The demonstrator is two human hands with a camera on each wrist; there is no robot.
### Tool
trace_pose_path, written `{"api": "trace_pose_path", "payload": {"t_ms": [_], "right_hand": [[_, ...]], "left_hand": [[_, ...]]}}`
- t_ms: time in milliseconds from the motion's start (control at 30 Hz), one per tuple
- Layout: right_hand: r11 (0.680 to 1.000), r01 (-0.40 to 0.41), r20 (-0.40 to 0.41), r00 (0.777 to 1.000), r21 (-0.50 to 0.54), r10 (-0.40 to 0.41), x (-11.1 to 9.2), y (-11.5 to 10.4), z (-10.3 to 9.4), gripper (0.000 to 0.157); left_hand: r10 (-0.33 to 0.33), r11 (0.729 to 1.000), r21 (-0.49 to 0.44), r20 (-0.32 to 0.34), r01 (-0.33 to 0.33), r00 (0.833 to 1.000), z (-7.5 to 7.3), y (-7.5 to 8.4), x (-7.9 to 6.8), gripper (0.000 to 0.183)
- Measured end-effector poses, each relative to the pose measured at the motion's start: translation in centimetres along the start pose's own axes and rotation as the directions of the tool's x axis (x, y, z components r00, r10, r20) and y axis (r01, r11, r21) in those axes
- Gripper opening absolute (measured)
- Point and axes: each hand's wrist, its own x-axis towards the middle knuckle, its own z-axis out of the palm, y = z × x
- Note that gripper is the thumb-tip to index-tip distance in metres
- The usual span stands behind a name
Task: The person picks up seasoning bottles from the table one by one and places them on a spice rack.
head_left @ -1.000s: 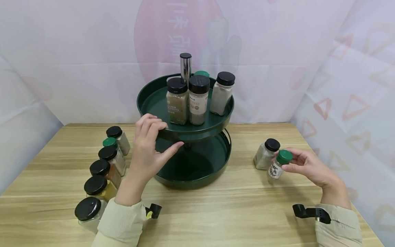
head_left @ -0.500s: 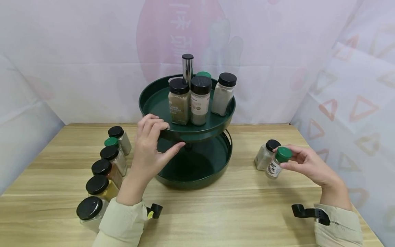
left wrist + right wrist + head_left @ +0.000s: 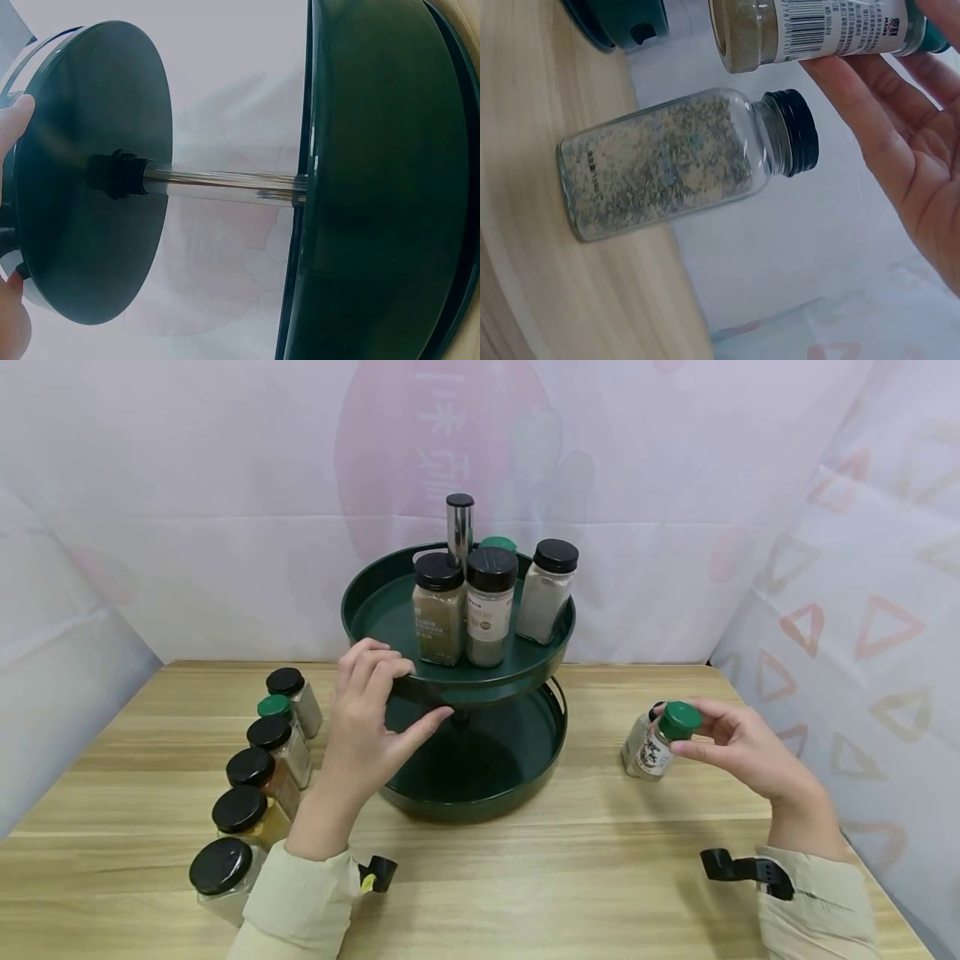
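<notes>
A two-tier dark green turntable rack (image 3: 491,693) stands mid-table. My left hand (image 3: 360,718) grips the near-left rim of its upper tray, fingers over the edge and thumb below. On that tray stand a cumin powder jar (image 3: 438,622), a black-lidded shaker with a pale label (image 3: 489,618), a whitish jar (image 3: 542,606) and a green-lidded jar (image 3: 500,543), mostly hidden. At right, my right hand (image 3: 742,752) pinches a small green-lidded spice jar (image 3: 651,755), tilted and raised off the table. Behind it stands a black-lidded glass jar (image 3: 660,161) of speckled seasoning.
A row of several spice jars (image 3: 273,739) runs along the table's left side, beside my left forearm. The lower tray (image 3: 465,764) sits beneath the upper one, a steel post (image 3: 225,184) joining them. White cloth (image 3: 637,510) hangs behind the table.
My right hand has lifted the green-lidded spice jar and moved it slightly left, so it now covers much of the jar behind. The left hand stays on the rim; the view shifts slightly.
</notes>
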Motion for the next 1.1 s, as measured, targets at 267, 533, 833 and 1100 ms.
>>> {"api": "trace_pose_path", "payload": {"t_ms": [267, 533, 833, 1100], "right_hand": [[0.998, 0.059, -0.012, 0.998, 0.0, -0.059, 1.2, -0.8, 0.3, 0.041], [0.972, 0.208, -0.004, 0.978, 0.111, -0.208, 3.3, -2.6, 0.5, 0.045], [0.955, 0.273, -0.065, 0.962, 0.115, -0.267, 5.8, -5.2, 1.3, 0.045], [0.966, 0.24, -0.199, 0.955, 0.094, -0.218, 7.3, -8.1, 2.2, 0.041]], "left_hand": [[0.002, 1.0, -0.005, 0.005, -0.002, 1.0, 0.0, 0.1, 0.0, 0.056], [0.002, 1.0, -0.005, -0.001, -0.002, 1.0, 0.0, 0.0, 0.0, 0.055], [0.002, 1.0, -0.005, -0.003, -0.002, 1.0, 0.0, -0.1, -0.2, 0.055], [0.006, 1.0, -0.005, 0.0, -0.006, 1.0, 0.1, -0.2, -0.1, 0.055]]}}
